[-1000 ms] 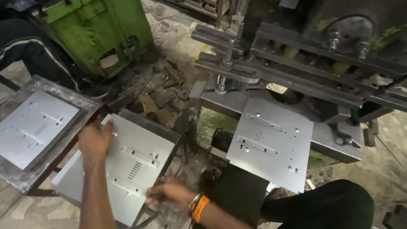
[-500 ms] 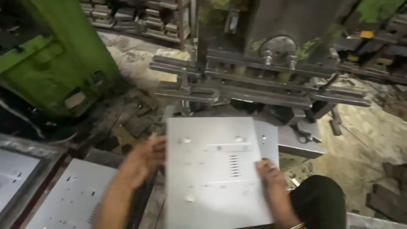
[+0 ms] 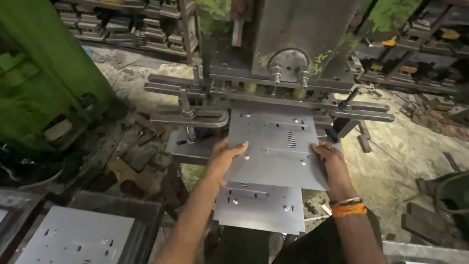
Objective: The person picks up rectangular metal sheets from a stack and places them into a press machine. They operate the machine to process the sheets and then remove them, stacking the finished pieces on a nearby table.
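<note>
A flat grey metal sheet [image 3: 278, 146] with punched slots and holes lies with its far end under the head of a press machine [image 3: 288, 44]. My left hand [image 3: 227, 157] grips the sheet's left edge, thumb on top. My right hand [image 3: 330, 155] holds its right edge; an orange band circles that wrist. A second punched sheet [image 3: 261, 210] lies below the held one, sticking out toward me.
A stack of punched sheets [image 3: 73, 237] sits in a metal frame at lower left. A green machine [image 3: 44, 73] stands at left. Scrap metal litters the floor [image 3: 132, 146]. Shelves of metal parts [image 3: 127, 24] run along the back.
Both hands carried a sheet from the left stack to the press and pushed its far end under the press head. My view swung right and up toward the press.
</note>
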